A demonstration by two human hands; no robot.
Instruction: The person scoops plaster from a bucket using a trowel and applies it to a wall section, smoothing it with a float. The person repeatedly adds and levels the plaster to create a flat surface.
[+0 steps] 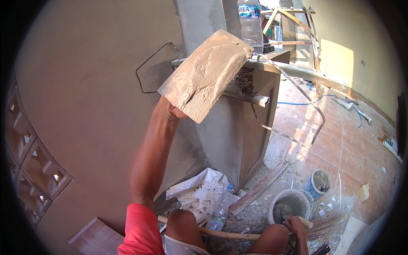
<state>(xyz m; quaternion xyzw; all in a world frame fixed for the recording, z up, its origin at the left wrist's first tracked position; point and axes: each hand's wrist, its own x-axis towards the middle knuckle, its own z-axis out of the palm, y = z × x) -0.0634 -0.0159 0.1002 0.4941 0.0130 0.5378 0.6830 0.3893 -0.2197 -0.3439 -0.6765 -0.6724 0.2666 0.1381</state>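
Raised ahead of me, my left hand point(174, 110) grips a mortar-covered rectangular board point(208, 70) from beneath its near end; most of the fingers are hidden behind it. Wet, grey-beige mortar lies smeared unevenly over its face, and the board tilts up to the right. Low on the right, my right hand point(294, 225) is closed around a trowel point(306, 222) by its pale wooden handle. The trowel's blade reaches into a bucket point(307, 199) of grey mortar and is partly hidden there.
A grey plastered counter point(229, 131) stands ahead, with a large water bottle point(251, 25) on top and a bent metal rod frame point(321, 114) projecting right. A smaller bucket point(318, 182), a plank point(259, 189), a white sack point(204, 189) and another bottle point(219, 212) lie around the floor.
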